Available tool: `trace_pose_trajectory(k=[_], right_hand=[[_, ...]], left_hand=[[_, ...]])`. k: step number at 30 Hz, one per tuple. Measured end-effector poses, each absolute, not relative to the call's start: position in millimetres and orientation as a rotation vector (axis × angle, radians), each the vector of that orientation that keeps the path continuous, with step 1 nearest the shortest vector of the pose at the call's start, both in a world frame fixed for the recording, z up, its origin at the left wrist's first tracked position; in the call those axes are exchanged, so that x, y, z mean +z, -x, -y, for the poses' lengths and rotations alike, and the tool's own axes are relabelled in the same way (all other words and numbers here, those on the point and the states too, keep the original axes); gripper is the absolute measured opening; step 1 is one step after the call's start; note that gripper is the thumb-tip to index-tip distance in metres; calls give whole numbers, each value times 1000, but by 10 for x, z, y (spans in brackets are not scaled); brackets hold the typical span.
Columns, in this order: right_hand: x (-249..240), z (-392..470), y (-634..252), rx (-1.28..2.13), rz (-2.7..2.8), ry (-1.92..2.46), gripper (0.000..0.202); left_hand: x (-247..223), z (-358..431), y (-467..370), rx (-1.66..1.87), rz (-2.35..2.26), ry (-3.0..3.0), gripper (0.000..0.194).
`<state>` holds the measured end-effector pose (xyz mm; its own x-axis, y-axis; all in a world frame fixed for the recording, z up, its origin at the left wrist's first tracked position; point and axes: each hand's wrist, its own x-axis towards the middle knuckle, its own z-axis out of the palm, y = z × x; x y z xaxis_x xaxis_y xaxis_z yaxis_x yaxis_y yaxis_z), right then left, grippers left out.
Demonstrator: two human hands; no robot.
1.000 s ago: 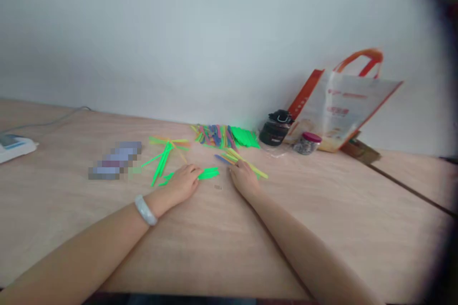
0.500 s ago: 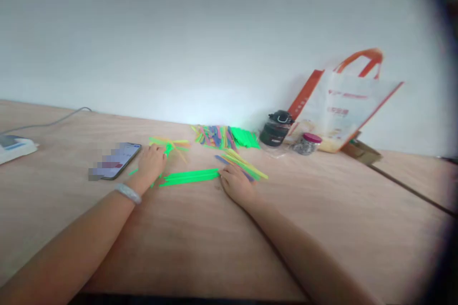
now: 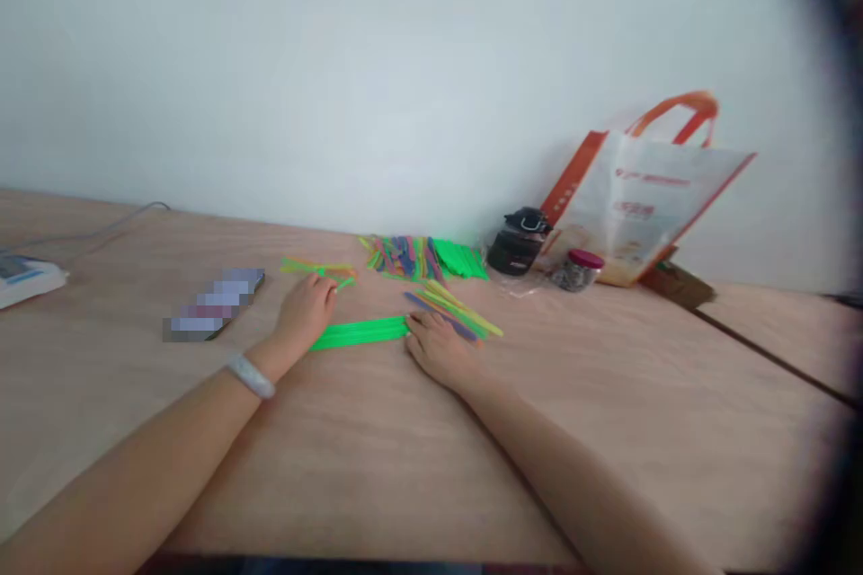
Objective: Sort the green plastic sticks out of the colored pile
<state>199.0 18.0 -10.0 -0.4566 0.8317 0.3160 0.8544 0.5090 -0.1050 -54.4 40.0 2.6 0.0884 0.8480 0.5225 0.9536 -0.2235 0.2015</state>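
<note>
Bright green strips [image 3: 360, 333] lie side by side on the wooden table. My right hand [image 3: 438, 346] rests with its fingertips on their right end, fingers slightly bent and partly spread. At their left end is my left hand [image 3: 306, 310], its fingers closed on a thin green strip [image 3: 344, 284] that sticks out to the right. Behind my left hand lie yellow and orange strips [image 3: 303, 266]. Loose yellow, green and blue strips [image 3: 465, 312] fan out just beyond my right hand.
Colourful strips [image 3: 401, 258] and a green bundle [image 3: 462, 259] lie near the wall. Right of them stand a black bottle [image 3: 518, 243], a red-lidded jar [image 3: 578, 270] and a white-orange bag [image 3: 647, 198]. A phone [image 3: 216, 305] lies at the left, a white device [image 3: 31, 280] farther left.
My left hand has moved to the right, over the left end of the green strips, with a green strip in its fingers. My right hand has stayed nearly in place.
</note>
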Motion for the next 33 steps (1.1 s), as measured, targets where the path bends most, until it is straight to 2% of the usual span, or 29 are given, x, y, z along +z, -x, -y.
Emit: trace_pose_trajectory(k=[3, 6, 10, 14, 23, 33], right_hand=[[-73, -194, -1970, 30, 2314, 1353, 32], [-41, -199, -1918, 307, 2084, 1263, 36], [-15, -138, -1785, 732, 1900, 1180, 38], [26, -29, -1668, 926, 1813, 1136, 31], [104, 4, -1652, 979, 1795, 1170, 30], [87, -89, -1721, 1006, 1764, 1136, 40]], left_hand=[[26, -314, 413, -962, 1706, 2331, 21], [12, -189, 266, -1026, 1483, 2543, 20], [1, -24, 78, -960, 1345, 2689, 16], [2, 38, -10, -896, 1314, 2688, 13], [74, 52, -40, -870, 1398, 2659, 17], [138, 35, -49, -1148, 1526, 2787, 20]])
